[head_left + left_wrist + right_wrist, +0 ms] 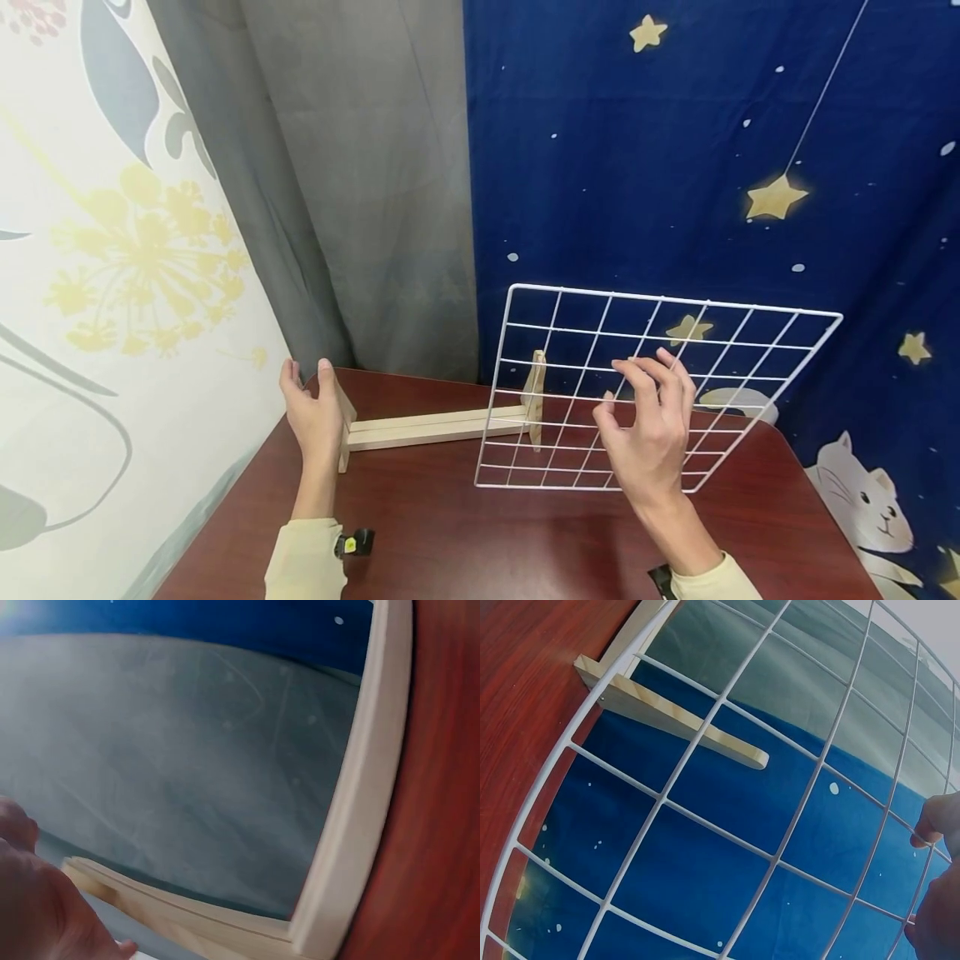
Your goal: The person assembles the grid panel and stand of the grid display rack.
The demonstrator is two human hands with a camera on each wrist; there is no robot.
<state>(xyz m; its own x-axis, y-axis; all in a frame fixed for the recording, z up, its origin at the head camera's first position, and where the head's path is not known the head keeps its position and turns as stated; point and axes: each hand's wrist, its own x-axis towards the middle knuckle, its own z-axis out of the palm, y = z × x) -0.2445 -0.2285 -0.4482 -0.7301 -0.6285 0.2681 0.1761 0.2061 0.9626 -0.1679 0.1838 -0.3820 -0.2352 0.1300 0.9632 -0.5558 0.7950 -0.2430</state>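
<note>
A wooden stand (pixel 435 429) rests on the table, its long crossbar (pixel 356 795) joining an upright at each end. My left hand (pixel 315 417) is beside the stand's left upright (pixel 345 407), with thumb and fingers extended upward and nothing gripped. Toward the right, my right hand (pixel 651 442) holds a white wire grid panel (pixel 547 487), which stands tilted above the tabletop. Thumb and bent fingers (pixel 930 821) close around its wires in the right wrist view. Through the mesh, the stand's right upright (pixel 682 716) shows behind the panel.
The dark red table (pixel 480 542) has its back edge by a grey curtain (pixel 390 183) and a blue star-patterned curtain (pixel 600 192). A white flower-patterned curtain (pixel 150 375) borders the left side. Black straps (pixel 362 543) sit at my wrists.
</note>
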